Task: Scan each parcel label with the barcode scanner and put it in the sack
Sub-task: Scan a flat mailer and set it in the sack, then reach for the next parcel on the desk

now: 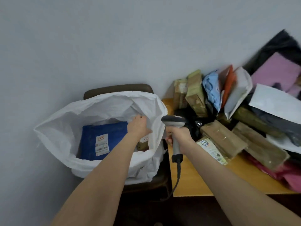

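1. Over on the left, the white sack [61, 121] sat on a dark brown chair [118, 89] against the grey wall, mouth wide open and facing up.
2. Down inside it lay a blue parcel [110, 132], flat, with its white label [101, 142] facing up. Just right of it, a smaller brown parcel [143, 144] was tucked against the sack's right side, also showing a bit of white label.
3. Left hand [138, 126] reached into the sack mouth, above that brown parcel and the blue one's far right corner. Fingers were stretched out pretty loose toward the far side of the sack, not wrapped round anything as far as I could see. Couldn't tell whether the fingertips touched the sack fabric.
4. Right hand [178, 136] had its fingers curled tight round the handle of the barcode scanner [174, 122], between the sack and the counter. Scanner head pointed left, toward the sack's right rim, and its dark cable [178, 173] hung down from the handle's bottom past the counter's near left corner.
5. Right of all that, the wooden counter [195, 178] carried a messy pile of parcels [223, 137]: several taped brown ones, a light blue bag, an orange one, a white mailer, black bags, pink at the far right and reddish ones at the near right. The parcel nearest the scanner had a printed label [211, 149] facing up.
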The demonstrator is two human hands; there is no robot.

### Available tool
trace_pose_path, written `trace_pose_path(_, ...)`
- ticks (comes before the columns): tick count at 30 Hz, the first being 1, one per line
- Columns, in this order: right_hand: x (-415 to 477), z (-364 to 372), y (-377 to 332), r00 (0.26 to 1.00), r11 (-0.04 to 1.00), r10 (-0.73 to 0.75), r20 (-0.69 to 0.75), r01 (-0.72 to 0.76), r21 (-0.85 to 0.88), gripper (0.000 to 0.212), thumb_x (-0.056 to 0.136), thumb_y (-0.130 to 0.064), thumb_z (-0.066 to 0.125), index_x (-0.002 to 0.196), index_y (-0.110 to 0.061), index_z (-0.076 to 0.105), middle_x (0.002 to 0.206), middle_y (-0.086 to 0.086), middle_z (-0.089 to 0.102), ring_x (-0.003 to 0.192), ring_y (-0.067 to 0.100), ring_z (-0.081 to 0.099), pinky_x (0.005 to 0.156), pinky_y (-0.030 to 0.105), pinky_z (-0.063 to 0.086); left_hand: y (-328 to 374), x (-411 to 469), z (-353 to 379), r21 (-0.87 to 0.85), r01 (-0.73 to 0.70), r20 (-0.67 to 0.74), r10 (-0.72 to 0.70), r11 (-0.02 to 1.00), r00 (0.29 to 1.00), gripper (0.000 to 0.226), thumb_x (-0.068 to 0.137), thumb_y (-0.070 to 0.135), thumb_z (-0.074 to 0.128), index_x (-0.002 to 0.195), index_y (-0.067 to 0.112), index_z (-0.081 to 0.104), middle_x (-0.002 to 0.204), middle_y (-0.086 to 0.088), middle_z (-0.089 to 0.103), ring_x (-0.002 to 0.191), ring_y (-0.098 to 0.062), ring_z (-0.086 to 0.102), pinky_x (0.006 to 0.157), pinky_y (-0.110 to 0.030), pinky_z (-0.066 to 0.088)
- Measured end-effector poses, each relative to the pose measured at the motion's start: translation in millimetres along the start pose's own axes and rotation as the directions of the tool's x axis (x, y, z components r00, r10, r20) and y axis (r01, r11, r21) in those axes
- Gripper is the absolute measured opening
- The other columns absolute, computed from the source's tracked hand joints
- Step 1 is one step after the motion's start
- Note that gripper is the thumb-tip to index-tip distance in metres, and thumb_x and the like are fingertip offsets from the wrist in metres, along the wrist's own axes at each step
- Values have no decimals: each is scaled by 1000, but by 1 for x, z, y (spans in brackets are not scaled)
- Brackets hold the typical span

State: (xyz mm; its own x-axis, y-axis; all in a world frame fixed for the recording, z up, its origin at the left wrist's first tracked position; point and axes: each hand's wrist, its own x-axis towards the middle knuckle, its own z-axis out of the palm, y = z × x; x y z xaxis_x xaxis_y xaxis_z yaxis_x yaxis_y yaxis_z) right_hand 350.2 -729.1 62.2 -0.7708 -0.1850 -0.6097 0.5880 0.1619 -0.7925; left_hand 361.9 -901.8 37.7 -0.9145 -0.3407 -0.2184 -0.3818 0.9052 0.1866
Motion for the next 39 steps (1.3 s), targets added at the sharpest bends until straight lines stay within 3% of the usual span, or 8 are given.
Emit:
trace_pose_path(8, -25, -130, -15, 993, 995, -61, -102, 69, 76, 9, 87, -5, 59, 79, -3, 58, 55, 11, 59, 35, 12, 44, 41, 20, 36, 137, -4, -4, 29, -135, -24, 136, 990, 990, 70, 83, 47, 68, 139, 16, 40, 134, -10, 43, 124, -28, 44, 93, -41, 44)
trace_pose_path(20, -17, -367, -44, 960, 969, -130, -249, 176, 174, 13, 84, -6, 62, 72, -1, 58, 54, 12, 59, 42, 18, 45, 47, 27, 39, 386, -18, 23, -39, -256, -63, 253, 966, 965, 72, 85, 43, 68, 144, 18, 36, 140, -7, 41, 127, -25, 44, 95, -42, 47)
trace_pose_path(27, 24, -452, -68, 935, 938, -74, -346, 183, 295, 6, 85, -7, 61, 80, -4, 59, 58, 11, 60, 43, 15, 46, 46, 24, 40, 474, 28, 43, 118, -430, -7, 433, 895, 901, 76, 87, 29, 67, 149, 20, 25, 146, -4, 35, 127, -24, 44, 85, -36, 45)
trace_pose_path(30, 49, -480, -78, 925, 922, -47, -376, 185, 340, 4, 85, -7, 60, 83, -4, 59, 59, 12, 60, 44, 15, 46, 46, 23, 39, 504, 61, 60, 192, -514, 9, 522, 836, 853, 88, 84, 21, 70, 153, 24, 15, 154, -4, 26, 138, -23, 31, 99, -37, 41)
trace_pose_path(32, 64, -495, -85, 919, 916, -45, -392, 195, 351, 5, 87, -5, 59, 82, -4, 58, 59, 12, 59, 44, 16, 44, 45, 23, 37, 524, 88, 71, 304, -537, 12, 561, 787, 828, 97, 83, 23, 72, 154, 25, 6, 159, -6, 15, 146, -26, 16, 113, -40, 27)
trace_pose_path(35, 84, -514, -94, 907, 919, -36, -421, 195, 341, 9, 88, -5, 58, 79, -3, 58, 56, 11, 58, 40, 14, 42, 44, 23, 36, 544, 122, 89, 452, -508, 41, 552, 733, 833, 109, 79, 31, 77, 153, 31, -3, 161, -9, 0, 148, -32, 0, 116, -53, 12)
trace_pose_path(37, 95, -524, -96, 902, 917, -9, -431, 179, 355, 9, 88, -5, 58, 80, -2, 57, 54, 10, 57, 36, 12, 41, 42, 22, 36, 549, 136, 97, 512, -509, 84, 550, 692, 831, 109, 79, 27, 77, 153, 31, -4, 160, -12, -3, 147, -34, 1, 115, -55, 14)
trace_pose_path(39, 104, -532, -97, 901, 913, 10, -435, 168, 371, 8, 88, -5, 58, 80, -1, 57, 53, 10, 57, 35, 11, 41, 41, 21, 36, 551, 145, 99, 539, -532, 41, 610, 653, 791, 100, 79, 20, 75, 153, 29, 9, 158, -18, 9, 144, -37, 16, 108, -53, 31)
